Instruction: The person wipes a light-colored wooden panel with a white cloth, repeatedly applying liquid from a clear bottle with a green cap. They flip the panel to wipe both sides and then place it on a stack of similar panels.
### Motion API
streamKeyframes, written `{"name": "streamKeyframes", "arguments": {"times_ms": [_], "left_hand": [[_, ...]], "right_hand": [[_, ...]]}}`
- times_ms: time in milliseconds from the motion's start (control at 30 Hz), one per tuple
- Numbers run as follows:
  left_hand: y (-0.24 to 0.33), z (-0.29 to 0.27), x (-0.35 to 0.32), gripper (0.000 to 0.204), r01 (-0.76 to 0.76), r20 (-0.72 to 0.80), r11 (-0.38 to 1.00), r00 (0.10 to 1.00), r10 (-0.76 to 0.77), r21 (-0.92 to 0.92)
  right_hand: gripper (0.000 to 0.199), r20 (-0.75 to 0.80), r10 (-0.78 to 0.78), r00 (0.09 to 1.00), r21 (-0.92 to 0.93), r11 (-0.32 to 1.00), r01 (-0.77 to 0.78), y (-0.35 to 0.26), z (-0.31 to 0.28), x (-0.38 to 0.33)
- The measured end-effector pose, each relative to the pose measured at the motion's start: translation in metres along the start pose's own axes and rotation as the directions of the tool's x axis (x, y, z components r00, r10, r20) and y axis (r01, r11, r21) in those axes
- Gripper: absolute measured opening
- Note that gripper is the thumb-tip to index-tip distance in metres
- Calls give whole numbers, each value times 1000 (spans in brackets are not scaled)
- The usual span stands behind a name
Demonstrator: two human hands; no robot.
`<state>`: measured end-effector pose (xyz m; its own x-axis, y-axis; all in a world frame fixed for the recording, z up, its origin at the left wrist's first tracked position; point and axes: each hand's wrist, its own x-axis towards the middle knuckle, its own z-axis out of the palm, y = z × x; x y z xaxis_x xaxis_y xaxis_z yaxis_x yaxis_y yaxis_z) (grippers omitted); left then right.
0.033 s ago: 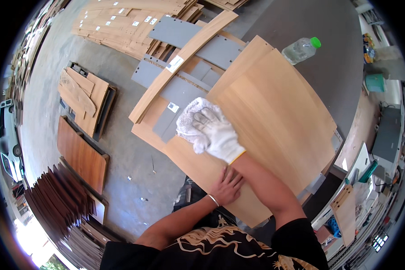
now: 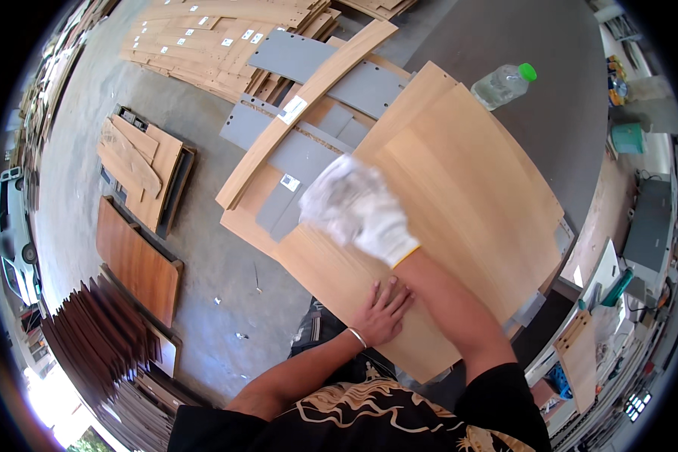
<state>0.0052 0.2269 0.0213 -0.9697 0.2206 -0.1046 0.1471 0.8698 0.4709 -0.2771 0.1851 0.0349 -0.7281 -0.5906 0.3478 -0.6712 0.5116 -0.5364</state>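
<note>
A large light wood panel (image 2: 459,196) lies flat in front of me on a stack of similar boards. My right hand (image 2: 380,226) wears a white glove and presses a crumpled white cloth (image 2: 333,194) onto the panel near its left edge; hand and cloth are motion-blurred. My left hand (image 2: 384,309) is bare, with a thin bracelet at the wrist. It rests flat, fingers spread, on the panel's near edge and holds nothing.
A clear plastic bottle with a green cap (image 2: 505,83) lies on the grey table (image 2: 557,128) beyond the panel. Grey boards (image 2: 301,154) and a long wood strip (image 2: 301,113) lie to the left. Stacks of wood panels (image 2: 139,169) and dark boards (image 2: 102,335) cover the concrete floor.
</note>
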Motion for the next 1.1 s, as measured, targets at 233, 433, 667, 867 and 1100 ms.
{"name": "streamKeyframes", "arguments": {"times_ms": [233,433,667,867,1100], "left_hand": [[3,-10,13,71,-36,-26,999,999,37,35],[0,-10,4,71,-9,2,999,1000,9,40],[3,-10,10,73,-23,-51,1000,998,24,14],[2,-11,5,72,-18,-39,1000,999,18,-15],[1,-10,8,70,-17,-20,1000,1000,17,7]], "right_hand": [[24,5,275,961,559,796,-231,56,-42,67],[43,149,113,982,387,907,-163,20,-9,20],[40,7,201,980,74,977,-201,75,-46,88],[38,149,150,977,-390,917,-82,112,-65,90],[40,142,-105,984,-621,765,171,121,-50,73]]}}
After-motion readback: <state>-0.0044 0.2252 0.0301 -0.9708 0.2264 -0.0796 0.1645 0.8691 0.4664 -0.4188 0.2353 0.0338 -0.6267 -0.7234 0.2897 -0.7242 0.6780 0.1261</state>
